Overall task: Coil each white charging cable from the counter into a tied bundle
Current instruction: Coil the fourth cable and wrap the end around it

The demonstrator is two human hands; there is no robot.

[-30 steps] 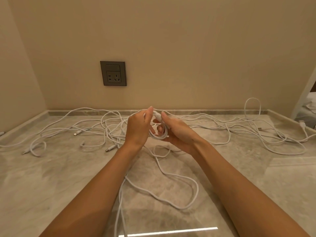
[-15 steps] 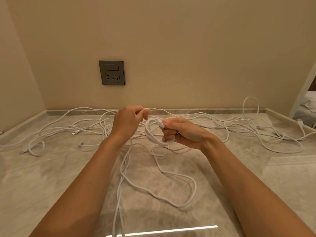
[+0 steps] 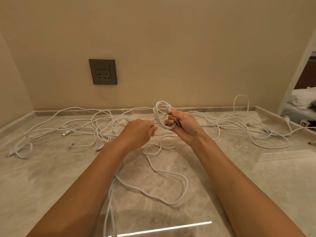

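– Coil [image 3: 162,115] position?
– Off the counter [image 3: 51,185], held up in front of its back edge. Right hand [image 3: 183,129] grips it, fingers curled through the loops, thumb on top. It sits higher than half a second ago.
– Left hand [image 3: 138,132]?
– Just left of the coil and a bit below it. Fingers are curled, pinching the tail [image 3: 171,185] where it runs into the coil. It was about level with the coil before and is lower now.
– Loop count?
– Cannot tell, the strands overlap. The coil looks wider than a second ago, when it sat tight between both hands.
– Slack?
– The tail drops from the hands and lies in one big loop on the counter near the person, much the same shape as before.
– Rest?
– Other cables [image 3: 256,134] lie tangled along the back on both sides, unmoved. Socket [image 3: 103,71] is on the wall, upper left.
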